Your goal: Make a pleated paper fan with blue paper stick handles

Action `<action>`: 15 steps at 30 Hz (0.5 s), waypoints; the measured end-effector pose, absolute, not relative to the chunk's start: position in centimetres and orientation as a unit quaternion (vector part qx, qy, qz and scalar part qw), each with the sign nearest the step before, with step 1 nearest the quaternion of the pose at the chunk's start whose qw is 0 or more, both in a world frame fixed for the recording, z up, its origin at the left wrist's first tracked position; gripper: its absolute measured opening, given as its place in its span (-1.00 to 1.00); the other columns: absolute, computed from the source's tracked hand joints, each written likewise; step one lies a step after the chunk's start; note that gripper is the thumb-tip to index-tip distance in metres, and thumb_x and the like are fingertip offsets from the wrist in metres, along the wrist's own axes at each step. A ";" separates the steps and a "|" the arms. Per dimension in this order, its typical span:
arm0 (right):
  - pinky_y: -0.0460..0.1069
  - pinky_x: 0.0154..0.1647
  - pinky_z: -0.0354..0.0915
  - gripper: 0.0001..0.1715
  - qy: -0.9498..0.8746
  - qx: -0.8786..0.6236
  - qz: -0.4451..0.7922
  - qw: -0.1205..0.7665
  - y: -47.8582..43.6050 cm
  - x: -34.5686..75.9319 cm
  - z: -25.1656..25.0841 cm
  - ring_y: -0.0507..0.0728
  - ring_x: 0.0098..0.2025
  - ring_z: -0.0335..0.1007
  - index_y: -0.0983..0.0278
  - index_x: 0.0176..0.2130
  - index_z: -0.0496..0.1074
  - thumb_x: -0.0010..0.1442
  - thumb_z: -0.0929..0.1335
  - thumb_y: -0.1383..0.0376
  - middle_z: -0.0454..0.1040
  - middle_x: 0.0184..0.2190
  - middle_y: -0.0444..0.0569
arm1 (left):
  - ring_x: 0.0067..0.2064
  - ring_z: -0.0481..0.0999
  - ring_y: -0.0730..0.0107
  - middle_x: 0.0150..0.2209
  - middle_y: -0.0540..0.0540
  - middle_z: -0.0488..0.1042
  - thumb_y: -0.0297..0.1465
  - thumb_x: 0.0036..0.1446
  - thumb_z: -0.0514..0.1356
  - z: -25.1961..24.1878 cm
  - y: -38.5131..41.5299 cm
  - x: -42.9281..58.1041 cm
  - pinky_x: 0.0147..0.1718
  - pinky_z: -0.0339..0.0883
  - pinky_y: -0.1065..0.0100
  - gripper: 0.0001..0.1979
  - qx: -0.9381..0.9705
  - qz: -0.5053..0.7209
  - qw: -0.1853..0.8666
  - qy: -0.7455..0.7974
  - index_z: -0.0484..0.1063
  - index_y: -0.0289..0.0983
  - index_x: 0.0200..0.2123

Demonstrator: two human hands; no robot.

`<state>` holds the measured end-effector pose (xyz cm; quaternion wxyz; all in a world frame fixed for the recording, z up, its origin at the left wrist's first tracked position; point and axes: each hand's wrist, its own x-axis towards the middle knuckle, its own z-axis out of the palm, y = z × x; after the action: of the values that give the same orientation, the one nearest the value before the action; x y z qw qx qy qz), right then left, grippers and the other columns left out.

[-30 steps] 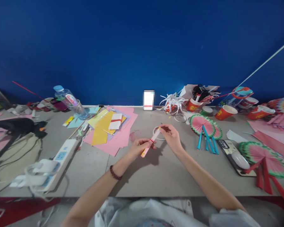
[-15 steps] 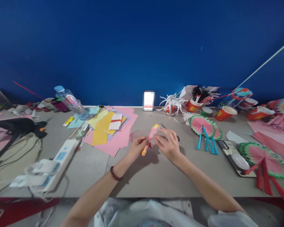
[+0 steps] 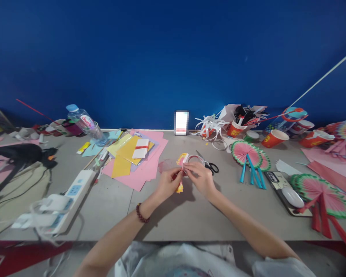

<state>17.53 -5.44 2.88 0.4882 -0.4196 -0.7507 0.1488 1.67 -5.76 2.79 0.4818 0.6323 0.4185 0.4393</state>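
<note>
Both my hands meet above the middle of the grey table (image 3: 173,215). My left hand (image 3: 168,182) and my right hand (image 3: 200,177) pinch a folded pink and yellow paper strip (image 3: 181,159) between them. The strip stands nearly upright, its top above my fingers and its lower end (image 3: 180,188) below them. A red thread wraps its middle. A clear tape ring (image 3: 194,158) and black scissors (image 3: 210,166) lie just behind my right hand.
Pink and yellow paper sheets (image 3: 135,157) lie left of my hands, with a power strip (image 3: 75,190) and a water bottle (image 3: 85,123) further left. Finished paper fans (image 3: 248,154) and a phone (image 3: 286,190) lie right. Red cups (image 3: 273,137) stand at the back.
The strip has turned from slanted to nearly upright. My right hand has moved from its far end to its middle, next to my left hand. The scissors now show behind it.
</note>
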 end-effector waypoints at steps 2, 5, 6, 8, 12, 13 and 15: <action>0.12 -0.06 0.38 -0.76 -0.743 -0.423 0.171 0.489 -5.4 17.5 3.0 0.15 -0.15 0.47 0.14 -0.20 0.53 0.22 0.28 0.33 0.57 -0.25 -0.04 | -0.41 0.39 0.34 -0.54 -0.06 0.44 -0.18 0.11 0.13 2.9 -5.8 1.6 -0.39 0.27 0.38 -0.72 0.639 0.444 0.468 0.421 0.52 -0.25 -0.41; 0.11 -0.10 0.39 -0.76 -0.734 -0.420 0.201 0.494 -5.5 17.6 3.3 0.16 -0.17 0.48 0.13 -0.22 0.54 0.21 0.29 0.33 0.58 -0.27 -0.05 | -0.47 0.34 0.37 -0.59 -0.04 0.38 -0.19 0.12 0.12 2.9 -5.8 1.6 -0.45 0.23 0.40 -0.71 0.657 0.438 0.444 0.424 0.51 -0.24 -0.44; 0.11 -0.12 0.40 -0.76 -0.733 -0.419 0.209 0.494 -5.5 17.6 3.3 0.16 -0.18 0.48 0.13 -0.22 0.55 0.21 0.29 0.32 0.58 -0.27 -0.04 | -0.49 0.32 0.38 -0.61 -0.04 0.36 -0.20 0.13 0.10 2.9 -5.8 1.6 -0.47 0.21 0.41 -0.70 0.666 0.430 0.435 0.426 0.51 -0.24 -0.45; 0.10 -0.15 0.41 -0.76 -0.732 -0.419 0.220 0.491 -5.5 17.7 3.4 0.16 -0.19 0.48 0.13 -0.22 0.55 0.21 0.29 0.31 0.58 -0.28 -0.04 | -0.52 0.28 0.41 -0.62 -0.02 0.33 -0.22 0.16 0.07 2.9 -5.7 1.5 -0.50 0.16 0.42 -0.70 0.684 0.418 0.416 0.429 0.51 -0.24 -0.44; 0.10 -0.17 0.41 -0.75 -0.736 -0.422 0.224 0.479 -5.5 17.7 3.5 0.17 -0.21 0.48 0.13 -0.21 0.55 0.22 0.28 0.31 0.58 -0.29 -0.03 | -0.53 0.25 0.42 -0.62 -0.02 0.30 -0.24 0.15 0.08 3.1 -5.6 1.3 -0.50 0.12 0.42 -0.72 0.714 0.424 0.374 0.413 0.50 -0.24 -0.45; 0.10 -0.18 0.41 -0.75 -0.738 -0.421 0.221 0.478 -5.5 17.7 3.5 0.16 -0.21 0.48 0.14 -0.21 0.55 0.22 0.28 0.31 0.58 -0.29 -0.03 | -0.54 0.23 0.43 -0.63 -0.02 0.29 -0.25 0.15 0.08 3.1 -5.6 1.3 -0.51 0.11 0.42 -0.71 0.723 0.423 0.361 0.410 0.49 -0.24 -0.47; 0.09 -0.17 0.41 -0.73 -0.745 -0.418 0.209 0.476 -5.5 17.7 3.3 0.16 -0.22 0.48 0.14 -0.21 0.54 0.22 0.27 0.33 0.57 -0.30 -0.04 | -0.55 0.20 0.44 -0.65 -0.01 0.25 -0.26 0.17 0.05 3.2 -5.6 1.2 -0.52 0.08 0.41 -0.69 0.740 0.416 0.336 0.408 0.46 -0.25 -0.51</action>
<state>17.69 -5.50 3.32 0.4758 -0.4181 -0.7452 0.2086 1.16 -5.58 3.18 0.3360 0.7399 0.4076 0.4165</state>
